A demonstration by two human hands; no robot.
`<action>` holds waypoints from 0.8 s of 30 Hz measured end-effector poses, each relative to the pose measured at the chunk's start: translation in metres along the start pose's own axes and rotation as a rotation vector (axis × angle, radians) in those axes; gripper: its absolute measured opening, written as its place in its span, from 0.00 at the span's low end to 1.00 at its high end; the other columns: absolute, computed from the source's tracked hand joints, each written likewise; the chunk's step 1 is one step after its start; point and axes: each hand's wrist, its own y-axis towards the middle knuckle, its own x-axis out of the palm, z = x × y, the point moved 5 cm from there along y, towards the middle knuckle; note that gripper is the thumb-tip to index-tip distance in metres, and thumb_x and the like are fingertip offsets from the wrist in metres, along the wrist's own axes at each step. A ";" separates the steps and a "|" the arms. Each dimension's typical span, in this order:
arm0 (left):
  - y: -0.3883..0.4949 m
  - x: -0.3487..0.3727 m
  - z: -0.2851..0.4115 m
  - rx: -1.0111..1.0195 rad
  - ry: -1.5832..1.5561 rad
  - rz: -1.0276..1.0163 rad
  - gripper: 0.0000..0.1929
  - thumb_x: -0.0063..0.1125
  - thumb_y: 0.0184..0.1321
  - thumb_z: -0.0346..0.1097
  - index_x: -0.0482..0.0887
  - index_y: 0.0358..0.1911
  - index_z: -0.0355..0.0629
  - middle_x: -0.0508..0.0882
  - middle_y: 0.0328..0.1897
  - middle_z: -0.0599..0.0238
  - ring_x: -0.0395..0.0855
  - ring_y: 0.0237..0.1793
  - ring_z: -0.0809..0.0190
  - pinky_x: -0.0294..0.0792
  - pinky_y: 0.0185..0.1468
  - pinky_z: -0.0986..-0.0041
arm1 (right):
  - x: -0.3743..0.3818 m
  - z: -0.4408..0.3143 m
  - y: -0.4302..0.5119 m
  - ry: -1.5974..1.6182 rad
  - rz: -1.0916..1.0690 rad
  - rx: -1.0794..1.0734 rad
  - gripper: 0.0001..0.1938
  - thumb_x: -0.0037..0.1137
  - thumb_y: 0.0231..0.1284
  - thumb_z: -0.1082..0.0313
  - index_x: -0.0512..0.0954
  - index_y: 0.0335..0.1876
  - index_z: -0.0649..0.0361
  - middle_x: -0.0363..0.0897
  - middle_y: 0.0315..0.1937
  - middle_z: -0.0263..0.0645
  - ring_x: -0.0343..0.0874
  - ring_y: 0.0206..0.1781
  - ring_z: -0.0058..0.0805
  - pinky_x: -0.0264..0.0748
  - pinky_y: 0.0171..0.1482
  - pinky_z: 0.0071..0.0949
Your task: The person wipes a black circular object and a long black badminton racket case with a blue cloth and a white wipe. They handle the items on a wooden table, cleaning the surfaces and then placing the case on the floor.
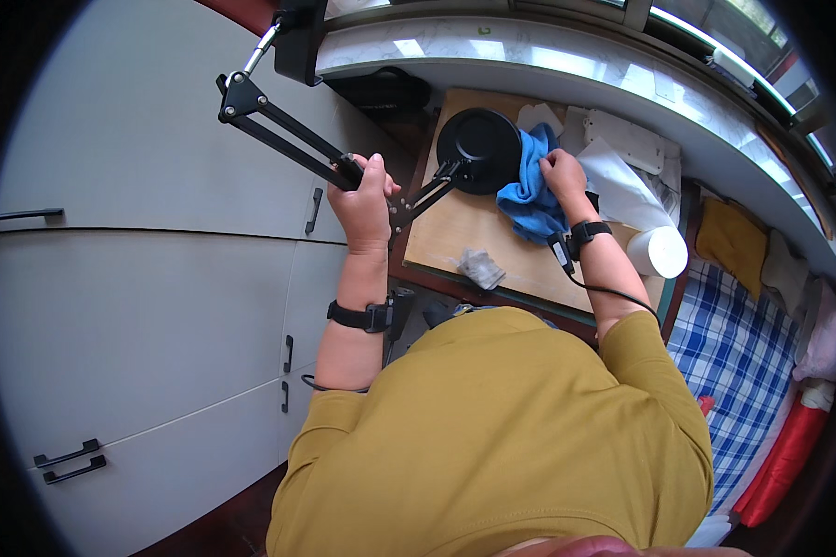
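Observation:
My left hand (pixel 364 205) is closed around the black jointed arm (pixel 289 139) of a desk lamp, near its middle joint. The upper arm section slants up and left to a dark lamp head (pixel 298 42). A lower section (pixel 426 202) runs down to the round black base (pixel 479 143) on the wooden tabletop (pixel 432 244). My right hand (pixel 564 177) grips the edge of a crumpled blue cloth (pixel 529 188) that lies against the base's right side. A crumpled grey cloth or tissue (pixel 481 269) lies nearer my body.
A white roll (pixel 658 252) stands at the table's right, with white sheets (pixel 620 181) and a white plastic device (pixel 623 141) behind it. Pale cabinets (pixel 146 299) rise on the left. A marble windowsill (pixel 460 49) borders the back; a blue checked bedcover (pixel 724 376) lies right.

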 end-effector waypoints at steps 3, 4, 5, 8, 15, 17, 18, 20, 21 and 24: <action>-0.001 0.001 -0.001 -0.006 -0.004 0.001 0.09 0.55 0.61 0.27 0.70 0.25 0.43 0.72 0.16 0.69 0.71 0.15 0.71 0.73 0.25 0.77 | 0.003 -0.003 0.000 -0.034 -0.034 -0.040 0.12 0.60 0.54 0.56 0.81 0.35 0.56 0.83 0.33 0.46 0.82 0.40 0.47 0.77 0.42 0.41; 0.000 0.001 -0.001 -0.006 0.001 0.002 0.09 0.55 0.61 0.27 0.70 0.25 0.43 0.72 0.16 0.69 0.71 0.15 0.71 0.73 0.25 0.76 | 0.005 -0.003 0.000 -0.054 -0.045 -0.041 0.11 0.61 0.52 0.58 0.81 0.35 0.56 0.83 0.33 0.46 0.82 0.40 0.47 0.77 0.42 0.41; -0.001 0.002 -0.001 -0.003 0.007 0.003 0.09 0.55 0.61 0.27 0.70 0.25 0.43 0.72 0.16 0.69 0.71 0.15 0.71 0.73 0.25 0.76 | 0.006 -0.003 0.001 -0.075 -0.049 -0.042 0.11 0.61 0.52 0.58 0.81 0.35 0.56 0.83 0.33 0.46 0.82 0.40 0.47 0.77 0.42 0.41; -0.002 0.002 0.000 0.002 0.010 0.002 0.09 0.55 0.61 0.27 0.70 0.25 0.43 0.72 0.16 0.70 0.71 0.15 0.71 0.73 0.25 0.77 | 0.008 -0.003 0.002 -0.108 -0.048 -0.036 0.09 0.59 0.50 0.61 0.81 0.34 0.56 0.83 0.33 0.46 0.82 0.40 0.48 0.77 0.42 0.41; -0.006 -0.005 0.000 -0.008 -0.009 0.042 0.09 0.55 0.61 0.28 0.70 0.25 0.43 0.72 0.16 0.70 0.70 0.15 0.71 0.72 0.25 0.77 | -0.007 -0.002 -0.003 -0.009 0.006 -0.089 0.09 0.58 0.52 0.63 0.82 0.36 0.57 0.83 0.34 0.48 0.82 0.40 0.48 0.77 0.44 0.40; -0.004 -0.002 0.000 0.017 -0.016 0.021 0.10 0.55 0.61 0.28 0.70 0.24 0.43 0.72 0.16 0.70 0.70 0.15 0.71 0.73 0.25 0.76 | -0.015 -0.002 -0.004 0.037 0.028 -0.105 0.09 0.57 0.52 0.64 0.82 0.37 0.57 0.83 0.34 0.49 0.82 0.41 0.48 0.77 0.44 0.39; -0.004 -0.001 0.000 0.021 -0.019 0.011 0.10 0.55 0.61 0.28 0.70 0.24 0.43 0.72 0.16 0.69 0.70 0.15 0.71 0.73 0.25 0.76 | -0.017 -0.002 -0.005 0.060 0.024 -0.120 0.09 0.57 0.52 0.65 0.82 0.38 0.57 0.83 0.34 0.49 0.82 0.41 0.49 0.77 0.44 0.39; -0.004 -0.001 -0.001 0.024 -0.001 0.014 0.10 0.55 0.61 0.28 0.70 0.23 0.43 0.72 0.16 0.69 0.70 0.15 0.71 0.73 0.25 0.76 | -0.024 -0.007 -0.008 0.138 0.041 -0.192 0.09 0.57 0.55 0.66 0.82 0.38 0.61 0.83 0.29 0.46 0.84 0.31 0.37 0.78 0.36 0.32; -0.004 0.000 -0.002 0.020 0.006 0.010 0.10 0.55 0.61 0.28 0.70 0.23 0.43 0.72 0.16 0.69 0.71 0.15 0.71 0.73 0.25 0.76 | -0.025 -0.005 -0.009 0.200 -0.003 -0.135 0.09 0.57 0.56 0.67 0.82 0.38 0.62 0.83 0.27 0.44 0.84 0.27 0.31 0.77 0.33 0.28; -0.004 0.000 -0.002 0.027 -0.013 -0.003 0.11 0.55 0.60 0.27 0.70 0.22 0.43 0.73 0.17 0.69 0.71 0.16 0.70 0.73 0.26 0.76 | -0.032 -0.008 -0.018 0.420 -0.081 -0.087 0.10 0.58 0.57 0.67 0.81 0.39 0.65 0.84 0.29 0.45 0.84 0.28 0.29 0.78 0.35 0.27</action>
